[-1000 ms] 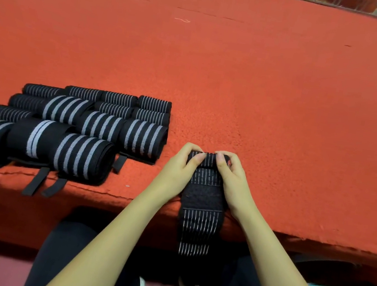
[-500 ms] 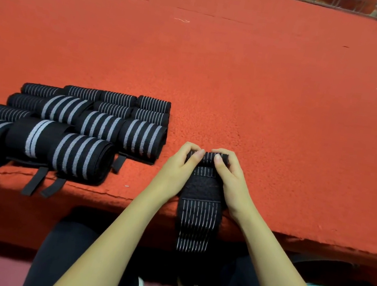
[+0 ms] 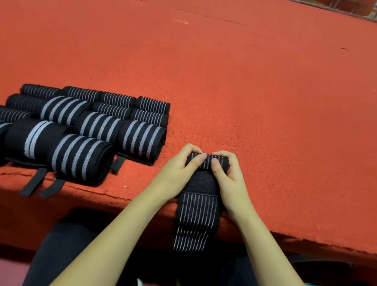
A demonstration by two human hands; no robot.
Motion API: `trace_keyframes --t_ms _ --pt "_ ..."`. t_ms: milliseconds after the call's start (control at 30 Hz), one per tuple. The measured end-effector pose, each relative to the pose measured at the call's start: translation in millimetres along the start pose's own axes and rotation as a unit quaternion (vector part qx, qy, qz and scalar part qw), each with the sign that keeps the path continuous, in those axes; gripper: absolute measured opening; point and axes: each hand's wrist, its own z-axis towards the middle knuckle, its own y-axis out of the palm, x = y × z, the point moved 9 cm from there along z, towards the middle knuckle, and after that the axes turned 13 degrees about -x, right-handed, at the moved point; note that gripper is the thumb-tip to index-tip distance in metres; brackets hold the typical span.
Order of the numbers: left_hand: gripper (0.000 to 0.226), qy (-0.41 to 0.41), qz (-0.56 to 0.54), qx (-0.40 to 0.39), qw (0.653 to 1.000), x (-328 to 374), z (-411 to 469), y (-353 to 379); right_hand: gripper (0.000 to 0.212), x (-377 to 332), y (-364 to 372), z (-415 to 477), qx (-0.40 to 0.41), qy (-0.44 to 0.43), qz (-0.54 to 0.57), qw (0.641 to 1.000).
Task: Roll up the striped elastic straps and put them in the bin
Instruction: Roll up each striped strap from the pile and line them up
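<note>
Red felt covers the table (image 3: pixel 263 93), where a strap (image 3: pixel 197 208) lies near the front edge with its free end hanging over. Left hand (image 3: pixel 178 173) and right hand (image 3: pixel 230 183) both pinch its rolled end with curled fingers. Finished rolls (image 3: pixel 81 131) sit packed together to the left; no bin shows.

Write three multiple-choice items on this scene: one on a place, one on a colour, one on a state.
1. From the strap, the finished rolls lie: A) to the right B) to the left C) underneath.
2. The surface is: A) green B) white C) orange-red.
3. The strap is: A) partly rolled B) fully rolled C) flat.
B: they sit beyond the left hand. C: orange-red fills the view. A: left hand and right hand grip a roll, its tail hanging over the edge.
</note>
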Motion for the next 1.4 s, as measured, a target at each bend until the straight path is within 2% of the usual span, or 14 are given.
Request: trace_keyframes --t_ms 100,233,300,367,500,667,767,900,1000,1167,1300,1367,1400 --pt "0.012 0.035 0.012 0.012 0.999 5 -1 -1 0.011 0 1 0 0.004 0.005 0.045 0.999" --pt "0.013 0.057 0.017 0.022 0.998 7 -4 -1 0.007 -2 3 1 -0.009 0.009 0.027 1.000" --pt "0.009 0.044 -0.001 0.021 0.999 6 -3 -2 0.002 -2 3 0 -0.015 0.005 0.017 1.000" --pt "0.004 0.014 -0.029 0.014 0.999 3 -2 -2 0.007 -2 3 -1 -0.023 -0.001 0.009 1.000" --pt "0.011 -0.038 -0.024 0.015 0.999 -5 0 -2 0.009 -6 3 -3 -0.028 -0.014 0.016 0.999" --pt "0.011 0.024 -0.021 0.019 0.999 2 -6 0 0.033 -2 4 -1 -0.008 0.009 0.051 0.999" --pt "0.006 0.032 -0.037 0.011 0.999 2 -6 -1 0.022 4 3 1 -0.008 0.022 0.045 0.999" --pt "0.011 -0.025 -0.063 0.010 0.998 -7 -1 -3 0.015 3 3 1 -0.032 -0.001 0.017 0.999" --pt "0.015 -0.045 -0.025 0.014 0.999 -10 2 -3 0.019 2 4 1 -0.043 -0.006 0.026 0.999" --pt "0.008 0.000 -0.010 -0.003 1.000 -2 -3 3 0.041 5 6 0 -0.028 0.033 0.036 0.998" --pt "0.008 0.014 -0.006 -0.016 1.000 4 -5 6 0.016 9 4 1 -0.024 0.042 0.041 0.998" --pt "0.001 -0.005 -0.033 -0.016 0.999 2 -4 5 0.011 8 3 2 -0.032 0.024 0.046 0.998" --pt "0.009 -0.014 -0.047 -0.010 0.999 1 -4 3 0.011 6 3 1 -0.038 0.011 0.042 0.998"
